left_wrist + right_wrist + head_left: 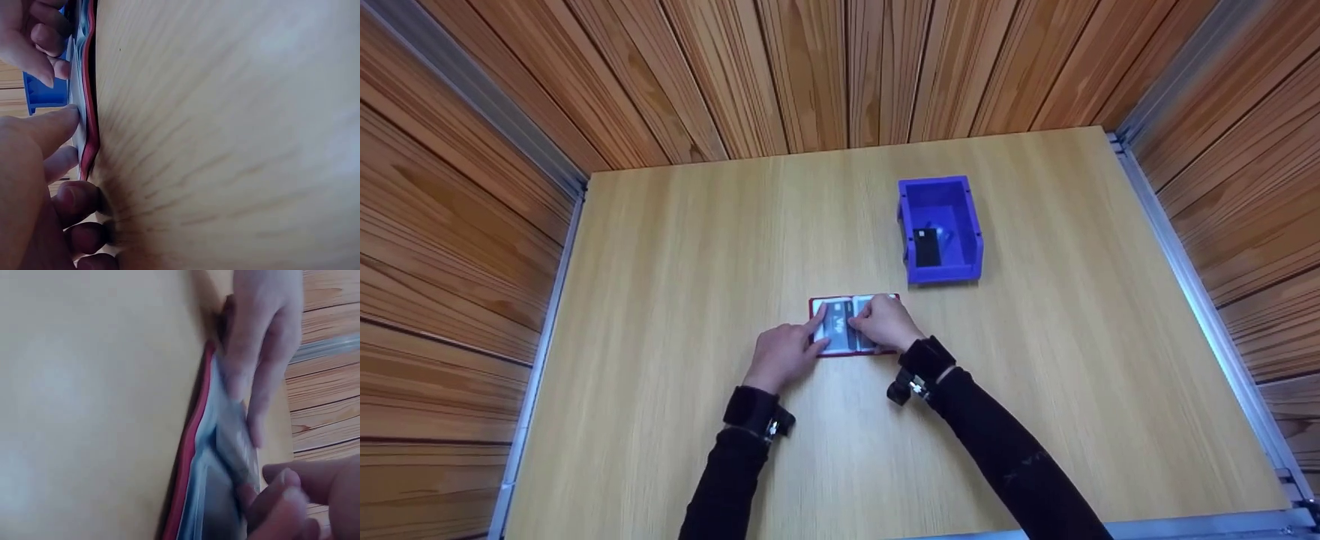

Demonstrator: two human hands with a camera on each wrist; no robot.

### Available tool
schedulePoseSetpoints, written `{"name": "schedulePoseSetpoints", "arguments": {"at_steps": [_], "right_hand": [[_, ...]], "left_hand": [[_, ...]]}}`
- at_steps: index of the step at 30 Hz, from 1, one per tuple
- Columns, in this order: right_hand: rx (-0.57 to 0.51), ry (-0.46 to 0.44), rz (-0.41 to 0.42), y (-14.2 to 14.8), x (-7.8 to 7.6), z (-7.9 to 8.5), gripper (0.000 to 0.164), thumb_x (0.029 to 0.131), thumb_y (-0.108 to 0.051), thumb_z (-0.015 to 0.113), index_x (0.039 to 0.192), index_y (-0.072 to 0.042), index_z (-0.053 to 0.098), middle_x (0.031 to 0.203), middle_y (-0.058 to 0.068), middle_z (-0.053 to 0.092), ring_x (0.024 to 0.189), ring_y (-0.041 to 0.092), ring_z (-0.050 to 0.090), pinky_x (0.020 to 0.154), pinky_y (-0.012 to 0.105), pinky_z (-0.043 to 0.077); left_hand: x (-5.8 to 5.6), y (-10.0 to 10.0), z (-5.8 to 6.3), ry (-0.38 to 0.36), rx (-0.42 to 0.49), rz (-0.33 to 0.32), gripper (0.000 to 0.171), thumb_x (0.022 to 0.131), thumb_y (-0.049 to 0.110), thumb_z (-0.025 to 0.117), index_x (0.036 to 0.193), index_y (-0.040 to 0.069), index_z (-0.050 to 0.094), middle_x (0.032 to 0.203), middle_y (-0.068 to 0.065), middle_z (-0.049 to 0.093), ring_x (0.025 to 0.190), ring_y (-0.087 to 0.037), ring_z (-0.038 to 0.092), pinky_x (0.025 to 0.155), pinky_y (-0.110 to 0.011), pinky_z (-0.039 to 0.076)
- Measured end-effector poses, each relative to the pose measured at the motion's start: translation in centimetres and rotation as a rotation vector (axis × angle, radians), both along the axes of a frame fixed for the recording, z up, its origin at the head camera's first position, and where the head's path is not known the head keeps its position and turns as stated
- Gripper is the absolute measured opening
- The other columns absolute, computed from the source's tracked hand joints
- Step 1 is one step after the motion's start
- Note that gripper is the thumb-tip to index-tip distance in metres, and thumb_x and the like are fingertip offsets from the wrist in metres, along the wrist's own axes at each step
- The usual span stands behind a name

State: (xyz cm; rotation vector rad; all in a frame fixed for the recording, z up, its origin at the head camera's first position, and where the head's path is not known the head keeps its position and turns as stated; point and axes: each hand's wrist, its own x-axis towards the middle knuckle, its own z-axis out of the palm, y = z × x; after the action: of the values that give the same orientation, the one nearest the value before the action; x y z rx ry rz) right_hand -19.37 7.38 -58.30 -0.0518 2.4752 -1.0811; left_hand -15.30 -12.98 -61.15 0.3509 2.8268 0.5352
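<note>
An open card holder [818, 352] with a red cover and clear sleeves lies flat on the table. On its left page is a grey-blue card [837, 327] with light lettering, seemingly partly in the sleeve. My left hand [784, 351] presses on that page with an outstretched index finger and thumb; its other fingers touch the tabletop in the left wrist view. Coming from the right page, my right hand [887, 324] pinches the card's right edge between thumb and fingertips. The right wrist view shows the card [235, 441] slightly raised near these fingertips, somewhat blurred.
Behind the card holder, to the right, stands a purple bin [943, 273]. A black card [926, 247] and a small bluish clear item [942, 232] lie inside it. Wood-panelled walls and metal rails [1200, 300] border the wooden table [675, 247].
</note>
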Motion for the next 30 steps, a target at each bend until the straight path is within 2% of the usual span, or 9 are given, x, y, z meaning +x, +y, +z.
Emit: {"name": "schedulePoseSetpoints", "arguments": {"at_steps": [2,11,18,25,30], "right_hand": [[0.002,-0.045,-0.042,-0.24,-0.04,-0.13,0.029,0.088,-0.024,0.068,0.065,-0.008,0.067,0.050,-0.005,0.051,0.039,0.008,0.048,0.040,0.022,0.038],[0.036,-0.077,-0.138,-0.77,-0.15,-0.48,0.034,0.089,-0.026,0.069,0.059,-0.011,0.065,0.049,-0.005,0.050,0.037,0.009,0.047,0.036,0.023,0.038],[0.060,-0.039,-0.132,-0.74,-0.10,-0.69,0.031,0.088,-0.026,0.069,0.059,-0.013,0.066,0.056,-0.004,0.050,0.041,0.008,0.047,0.040,0.022,0.039],[0.038,-0.082,-0.127,-0.58,-0.11,-0.80,0.036,0.089,-0.025,0.068,0.056,-0.014,0.060,0.052,-0.005,0.047,0.036,0.009,0.048,0.036,0.023,0.038],[0.022,-0.084,-0.123,-0.20,-0.20,-0.72,0.030,0.089,-0.024,0.068,0.062,-0.009,0.068,0.055,-0.003,0.049,0.034,0.010,0.049,0.035,0.024,0.040]], "left_hand": [[0.05,0.03,-0.03,-0.006,0.007,0.001,0.060,0.095,0.051,0.051,0.148,0.031,0.032,0.066,-0.001,0.049,0.063,-0.019,0.044,0.060,-0.032,0.034],[0.06,-0.02,-0.10,0.009,0.007,0.005,0.060,0.095,0.051,0.051,0.148,0.031,0.033,0.066,0.000,0.048,0.063,-0.018,0.044,0.060,-0.033,0.035],[0.30,-0.04,0.01,0.019,0.031,0.007,0.060,0.095,0.049,0.052,0.148,0.030,0.033,0.067,-0.001,0.050,0.064,-0.019,0.046,0.063,-0.034,0.037],[0.32,-0.04,-0.02,0.010,0.025,0.014,0.060,0.095,0.049,0.052,0.148,0.031,0.032,0.067,0.000,0.050,0.064,-0.018,0.046,0.063,-0.034,0.037],[0.18,0.04,0.02,-0.018,0.024,0.021,0.060,0.095,0.050,0.051,0.148,0.032,0.031,0.067,0.000,0.047,0.064,-0.018,0.044,0.062,-0.033,0.035]]}}
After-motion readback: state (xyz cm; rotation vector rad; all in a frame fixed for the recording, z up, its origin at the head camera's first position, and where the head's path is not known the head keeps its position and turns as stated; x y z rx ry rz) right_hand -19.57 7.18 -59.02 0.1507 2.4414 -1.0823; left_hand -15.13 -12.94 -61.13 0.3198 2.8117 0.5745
